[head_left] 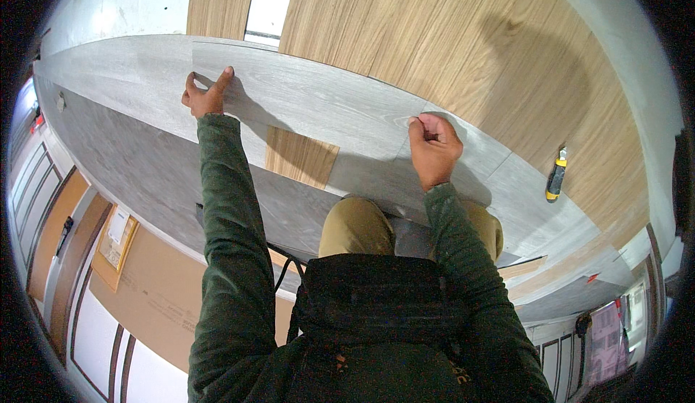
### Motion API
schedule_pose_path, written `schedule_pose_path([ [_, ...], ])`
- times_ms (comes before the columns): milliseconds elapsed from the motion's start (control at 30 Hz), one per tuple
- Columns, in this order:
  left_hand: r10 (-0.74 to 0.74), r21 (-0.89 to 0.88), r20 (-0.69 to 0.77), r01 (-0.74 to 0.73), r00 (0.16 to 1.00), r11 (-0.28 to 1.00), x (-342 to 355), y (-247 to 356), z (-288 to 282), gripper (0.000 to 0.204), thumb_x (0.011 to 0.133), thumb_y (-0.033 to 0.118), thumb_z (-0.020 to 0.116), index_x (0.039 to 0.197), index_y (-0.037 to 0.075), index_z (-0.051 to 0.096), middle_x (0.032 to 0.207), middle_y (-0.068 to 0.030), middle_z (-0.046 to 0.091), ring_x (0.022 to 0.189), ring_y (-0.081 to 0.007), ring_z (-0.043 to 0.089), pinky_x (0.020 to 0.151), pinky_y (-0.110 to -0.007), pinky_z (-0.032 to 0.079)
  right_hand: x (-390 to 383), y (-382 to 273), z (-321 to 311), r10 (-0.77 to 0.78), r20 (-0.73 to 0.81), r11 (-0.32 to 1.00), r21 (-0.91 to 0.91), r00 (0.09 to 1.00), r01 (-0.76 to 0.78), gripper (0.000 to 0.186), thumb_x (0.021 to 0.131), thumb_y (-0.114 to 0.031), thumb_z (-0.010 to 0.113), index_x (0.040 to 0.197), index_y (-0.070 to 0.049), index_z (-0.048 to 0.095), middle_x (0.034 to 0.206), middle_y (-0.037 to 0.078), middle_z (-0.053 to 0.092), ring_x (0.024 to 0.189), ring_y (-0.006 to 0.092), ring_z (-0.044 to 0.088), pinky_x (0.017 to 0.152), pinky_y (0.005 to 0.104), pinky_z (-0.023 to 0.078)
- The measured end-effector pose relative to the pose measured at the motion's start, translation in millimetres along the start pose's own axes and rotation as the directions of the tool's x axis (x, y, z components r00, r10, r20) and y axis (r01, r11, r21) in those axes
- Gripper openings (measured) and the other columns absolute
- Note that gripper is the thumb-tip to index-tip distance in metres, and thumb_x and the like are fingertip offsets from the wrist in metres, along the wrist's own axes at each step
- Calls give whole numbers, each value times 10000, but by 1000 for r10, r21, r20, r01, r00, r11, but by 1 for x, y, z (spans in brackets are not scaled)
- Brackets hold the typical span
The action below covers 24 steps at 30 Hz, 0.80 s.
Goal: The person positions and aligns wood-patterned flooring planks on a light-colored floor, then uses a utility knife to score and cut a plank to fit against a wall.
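Note:
A long grey wood-look plank (311, 81) lies in front of me, along the edge of the wood-brown planks (405, 27). My left hand (206, 99) is at its left part, thumb and forefinger spread apart and the other fingers bent. Near the plank's right end is my right hand (436, 150), its fingers curled in and the thumb drawn against them. Whatever it may hold cannot be made out. A short brown plank piece (302, 155) rests between my forearms, on the grey surface. To the right, a yellow and black utility knife (557, 176) lies on the planks.
My bent knees (358, 228) are close behind the planks. A dark grey floor strip (137, 146) runs along the left. Brown cardboard (148, 287) lies at lower left, with a framed wooden piece (114, 247) by it. White underlay (271, 1) shows between brown planks at the top.

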<state>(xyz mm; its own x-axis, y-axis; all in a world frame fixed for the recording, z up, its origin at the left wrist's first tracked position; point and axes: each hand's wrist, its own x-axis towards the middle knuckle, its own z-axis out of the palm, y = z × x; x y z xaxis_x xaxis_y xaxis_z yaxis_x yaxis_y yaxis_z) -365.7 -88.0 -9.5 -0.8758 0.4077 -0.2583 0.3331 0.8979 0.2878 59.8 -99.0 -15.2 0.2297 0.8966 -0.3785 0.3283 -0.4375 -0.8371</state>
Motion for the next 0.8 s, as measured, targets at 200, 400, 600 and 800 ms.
schedule_pose_path([
  [200, -39, -46, -35, 37, 999, 998, 1, 0, -8, 1186, 475, 550, 930, 1444, 89, 425, 1470, -255, 269, 1325, -445, 407, 1085, -506, 419, -1, 1, 6, -14, 30, 999, -41, 999, 15, 128, 771, -58, 772, 870, -25, 698, 777, 72, 692, 645, 129, 641, 592, 272, 523],
  [400, -88, 27, 28, 88, 996, 996, -11, 22, -2, 1181, 458, 521, 948, 1436, 105, 433, 1482, -239, 273, 1313, -458, 414, 1073, -544, 444, 2, 5, -7, -1, 33, 997, -79, 999, 4, 132, 774, -52, 773, 875, -14, 696, 779, 72, 696, 656, 127, 644, 614, 273, 527],
  [600, -96, -18, -13, 96, 995, 995, -14, 26, -10, 1160, 465, 497, 947, 1432, 102, 440, 1433, -225, 319, 1304, -439, 419, 1062, -519, 466, 4, 1, -4, -37, 76, 999, -31, 996, 40, 117, 769, -20, 772, 851, -13, 689, 779, 63, 698, 639, 107, 624, 607, 257, 518],
  [800, -123, -47, -4, 122, 992, 991, -15, 32, -12, 1136, 486, 528, 924, 1424, 101, 446, 1426, -225, 306, 1321, -454, 359, 1040, -548, 462, 8, 6, -6, -99, 107, 991, -76, 989, 108, 118, 804, -44, 777, 855, -19, 673, 757, 3, 672, 653, 58, 582, 612, 218, 487],
])
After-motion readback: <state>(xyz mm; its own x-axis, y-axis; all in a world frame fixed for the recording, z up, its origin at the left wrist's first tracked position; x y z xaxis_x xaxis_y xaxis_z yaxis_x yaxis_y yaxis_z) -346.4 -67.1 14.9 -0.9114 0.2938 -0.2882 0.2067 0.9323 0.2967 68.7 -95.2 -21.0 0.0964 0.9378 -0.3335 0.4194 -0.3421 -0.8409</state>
